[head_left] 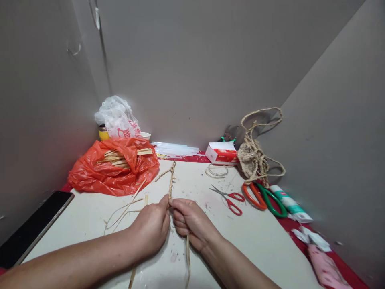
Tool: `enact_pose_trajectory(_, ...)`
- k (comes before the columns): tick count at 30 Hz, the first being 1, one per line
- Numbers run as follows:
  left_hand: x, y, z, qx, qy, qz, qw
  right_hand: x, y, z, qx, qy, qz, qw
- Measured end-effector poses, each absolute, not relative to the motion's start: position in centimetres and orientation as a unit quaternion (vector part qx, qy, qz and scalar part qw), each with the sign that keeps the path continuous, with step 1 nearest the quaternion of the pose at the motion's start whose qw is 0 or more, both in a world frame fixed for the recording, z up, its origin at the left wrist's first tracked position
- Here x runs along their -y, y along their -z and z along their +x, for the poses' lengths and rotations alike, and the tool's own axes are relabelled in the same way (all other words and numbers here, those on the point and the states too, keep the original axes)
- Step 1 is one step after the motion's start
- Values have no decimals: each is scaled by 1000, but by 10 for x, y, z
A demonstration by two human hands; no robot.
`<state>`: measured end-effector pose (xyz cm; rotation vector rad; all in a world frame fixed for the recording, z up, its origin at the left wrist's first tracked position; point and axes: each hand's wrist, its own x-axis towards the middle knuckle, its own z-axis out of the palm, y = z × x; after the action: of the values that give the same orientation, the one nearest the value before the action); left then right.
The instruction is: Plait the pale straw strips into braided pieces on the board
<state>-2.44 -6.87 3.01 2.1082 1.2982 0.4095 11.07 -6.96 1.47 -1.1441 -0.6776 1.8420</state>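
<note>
A thin straw braid [171,182] stretches away from me over the white board [192,176]. Its near end is pinched by my left hand [155,222], whose fingers are closed. Touching the same spot from the other side, my right hand [191,220] is closed too, and a loose straw strand [188,261] hangs down out of it. Another strand [132,277] comes out below my left forearm. Several loose straw strands [123,210] lie left of my left hand. What sits inside the curled fingers is partly hidden.
An orange plastic bag [87,172] of straw strips stands at the back left, near a phone [33,226]. Red-handled scissors [230,196], larger scissors with orange and green handles [272,200], a red-white box [222,154] and a woven rope bag [252,160] lie rightward. Grey walls enclose the table.
</note>
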Motion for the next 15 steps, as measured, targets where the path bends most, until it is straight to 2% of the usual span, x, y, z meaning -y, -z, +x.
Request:
enact_pose_trajectory(4,73,-27,-25,-478,-206,771,367,70,-12,112,285,-740,-449,413)
enact_pose_trajectory(8,69,-39,-37,-474,-194,736,442,68,-13,115,292,-748,-443,399)
enact_pose_trajectory(13,43,-58,-52,-506,-279,723,379,64,-18,120,300,-760,-437,376)
enact_pose_trajectory(15,34,-54,-49,-481,-266,720,423,63,-19,122,305,-763,-432,372)
